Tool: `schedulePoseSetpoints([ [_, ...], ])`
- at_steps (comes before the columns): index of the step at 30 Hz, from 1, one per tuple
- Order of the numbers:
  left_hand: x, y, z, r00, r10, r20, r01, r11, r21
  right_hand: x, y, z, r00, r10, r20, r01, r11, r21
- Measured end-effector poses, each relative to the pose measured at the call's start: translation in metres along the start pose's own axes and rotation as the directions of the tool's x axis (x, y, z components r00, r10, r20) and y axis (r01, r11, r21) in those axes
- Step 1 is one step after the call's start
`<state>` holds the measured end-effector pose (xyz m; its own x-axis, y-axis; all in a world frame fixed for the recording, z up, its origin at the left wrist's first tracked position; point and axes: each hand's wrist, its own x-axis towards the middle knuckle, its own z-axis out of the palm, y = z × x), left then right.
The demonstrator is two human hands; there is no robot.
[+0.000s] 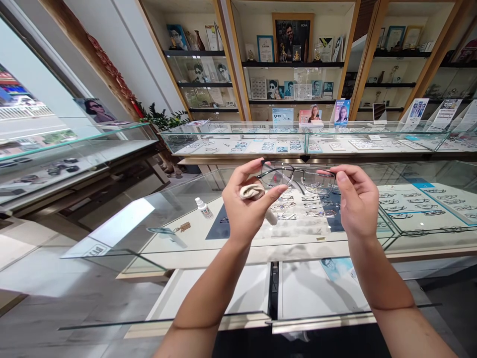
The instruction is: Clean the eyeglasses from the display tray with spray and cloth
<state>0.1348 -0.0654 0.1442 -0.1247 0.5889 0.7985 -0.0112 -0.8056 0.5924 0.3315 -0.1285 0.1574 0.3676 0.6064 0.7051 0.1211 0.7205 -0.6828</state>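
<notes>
One pair of dark-rimmed eyeglasses (298, 170) runs crosswise, held between right hand (357, 201) and left hand (244, 211), which also clutches cloth (252, 192).

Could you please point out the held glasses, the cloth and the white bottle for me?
Held glasses (298, 170): head view, on the bridge between the lenses.
Cloth (252, 192): head view, on its bunched upper part.
White bottle (203, 209): head view, on its body below the cap.
</notes>
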Motion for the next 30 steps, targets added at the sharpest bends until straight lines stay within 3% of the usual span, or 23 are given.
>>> schedulePoseSetpoints([
  [5,0.001,-0.002,-0.001,0.994,-0.105,0.027,0.107,0.987,-0.122,0.001,-0.001,0.000,0.998,0.059,0.025,-0.059,0.998,0.010],
  [13,-0.004,-0.003,0.001,0.987,-0.163,0.002,0.160,0.970,-0.182,0.005,0.000,-0.001,0.986,0.160,0.054,-0.161,0.987,0.015],
  [20,-0.008,-0.005,0.005,0.997,-0.065,-0.034,0.059,0.987,-0.147,0.006,0.001,-0.001,0.977,0.192,0.092,-0.203,0.969,0.138],
  [30,-0.008,-0.006,0.007,0.992,0.014,-0.122,-0.023,0.997,-0.070,0.000,0.002,0.000,0.963,0.178,0.203,-0.190,0.981,0.039],
])
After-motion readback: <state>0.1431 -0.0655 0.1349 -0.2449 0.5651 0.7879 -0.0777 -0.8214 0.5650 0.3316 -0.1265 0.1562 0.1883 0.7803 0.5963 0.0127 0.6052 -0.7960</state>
